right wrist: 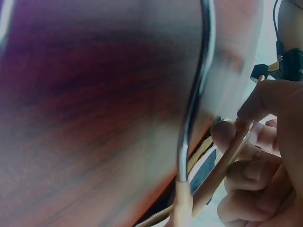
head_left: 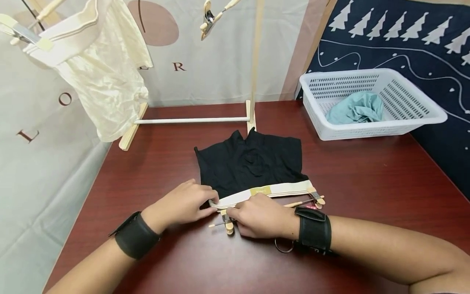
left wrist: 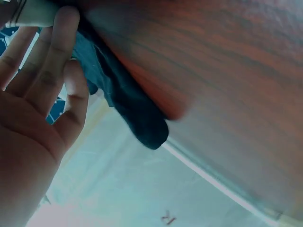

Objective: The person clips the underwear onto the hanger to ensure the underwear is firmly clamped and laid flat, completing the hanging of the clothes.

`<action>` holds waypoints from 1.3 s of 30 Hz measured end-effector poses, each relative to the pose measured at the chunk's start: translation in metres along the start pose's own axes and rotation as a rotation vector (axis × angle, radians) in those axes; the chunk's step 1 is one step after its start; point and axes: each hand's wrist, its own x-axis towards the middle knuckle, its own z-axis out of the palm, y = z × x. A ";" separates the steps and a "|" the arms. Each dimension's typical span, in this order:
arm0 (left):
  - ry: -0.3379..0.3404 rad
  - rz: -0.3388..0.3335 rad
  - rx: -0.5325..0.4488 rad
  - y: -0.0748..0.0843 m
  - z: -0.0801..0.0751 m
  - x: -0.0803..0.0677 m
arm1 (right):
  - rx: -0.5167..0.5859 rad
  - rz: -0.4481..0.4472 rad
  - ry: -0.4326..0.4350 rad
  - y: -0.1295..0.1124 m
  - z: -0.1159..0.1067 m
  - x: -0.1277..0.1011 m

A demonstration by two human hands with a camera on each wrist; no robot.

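Observation:
Black boxer shorts [head_left: 253, 161] lie on the table with their white waistband [head_left: 286, 189] toward me. At the waistband's left end, my left hand [head_left: 185, 204] pinches the band between thumb and fingers; the left wrist view shows the dark cloth [left wrist: 128, 99] beyond it. My right hand [head_left: 262, 216] holds the clip hanger [head_left: 293, 203] near its left clip [head_left: 227, 222], which sits at the band's left end. A right clip [head_left: 316, 198] is at the band's other end. In the right wrist view, the metal hook [right wrist: 196, 94] passes in front of the table.
Light cream shorts [head_left: 106, 69] hang clipped at the upper left. Behind stands a rack with a white lower bar [head_left: 191, 120]; another clip hanger [head_left: 209, 20] hangs above. A white basket [head_left: 374, 130] at the back right contains teal cloth [head_left: 356, 107].

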 end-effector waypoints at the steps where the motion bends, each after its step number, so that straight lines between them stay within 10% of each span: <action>1: 0.012 0.012 0.016 0.001 0.000 0.000 | -0.004 0.001 0.004 0.000 0.000 0.001; 11: 0.098 0.087 0.296 0.015 0.004 0.000 | -0.217 -0.013 0.219 -0.001 0.004 0.009; 22: 0.162 0.052 0.380 0.017 0.007 0.000 | -0.289 -0.020 0.293 0.001 -0.001 0.014; 39: 0.157 0.012 0.156 0.000 -0.001 -0.002 | -0.243 -0.045 0.304 0.012 -0.004 0.018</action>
